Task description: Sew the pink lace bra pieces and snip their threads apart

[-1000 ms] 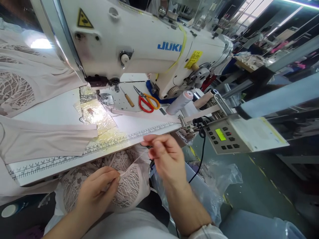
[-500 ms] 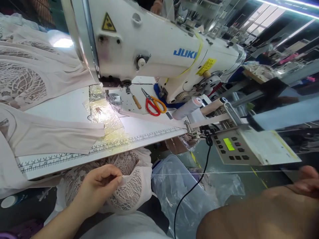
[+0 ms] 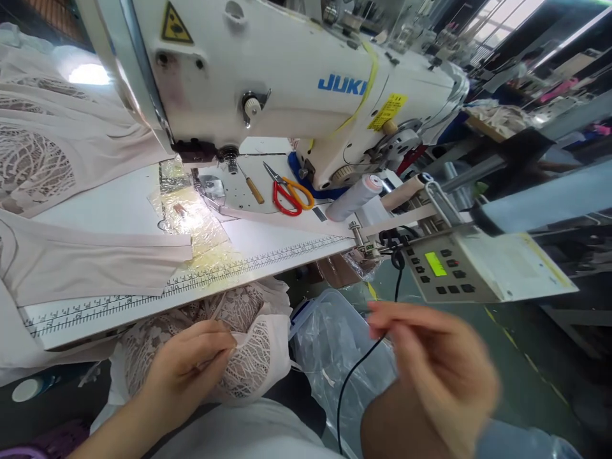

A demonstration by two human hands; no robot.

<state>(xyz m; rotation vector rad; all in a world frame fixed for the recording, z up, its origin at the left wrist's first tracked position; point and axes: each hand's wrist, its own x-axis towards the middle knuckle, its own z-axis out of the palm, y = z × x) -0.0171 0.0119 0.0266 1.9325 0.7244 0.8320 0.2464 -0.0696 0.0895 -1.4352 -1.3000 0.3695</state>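
We see a white sewing machine (image 3: pixel 287 83) on the worktop (image 3: pixel 119 204), scissors (image 3: pixel 289 194) and a screwdriver (image 3: pixel 252 186) lying under its arm. A thread cone (image 3: pixel 354 197) lies near the scissors, beige cloth (image 3: pixel 86 261) lies by the ruler strip (image 3: pixel 268 258), and a control panel (image 3: pixel 442 271) sits at the right.

Pale pink lace garment (image 3: pixel 248 357), leafy openwork pattern; scissors (image 3: pixel 289 191) red and orange handled; sewing machine (image 3: pixel 287 83) white, blue lettering.

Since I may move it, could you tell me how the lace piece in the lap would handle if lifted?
The lace piece looks floppy: it bunches and folds under the left hand. It is probably light, being open mesh. Its holes might snag easily.
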